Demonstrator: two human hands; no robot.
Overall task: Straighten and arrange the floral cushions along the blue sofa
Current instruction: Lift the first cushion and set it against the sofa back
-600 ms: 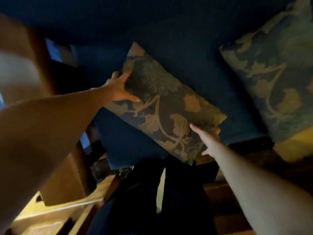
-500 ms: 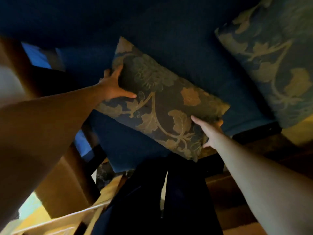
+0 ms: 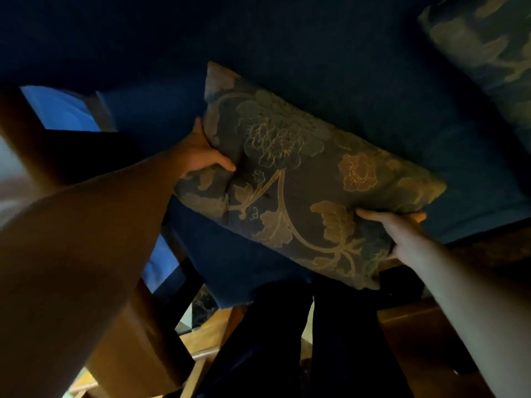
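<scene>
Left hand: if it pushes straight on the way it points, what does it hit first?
The left hand already grips the floral cushion edge, so the cushion itself; behind that, probably the blue sofa backrest, though depth is unclear.

Bare blue sofa (image 3: 388,90) seat lies open to the right of my cushion (image 3: 301,179), up to the second cushion (image 3: 488,53) at far right. Left side blocked by a wooden post (image 3: 26,145) close beside my left hand (image 3: 198,153).

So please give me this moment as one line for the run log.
stage: arranging | left hand: gripping floral cushion | right hand: gripping it | cushion: tilted over blue sofa | second cushion: untouched
</scene>
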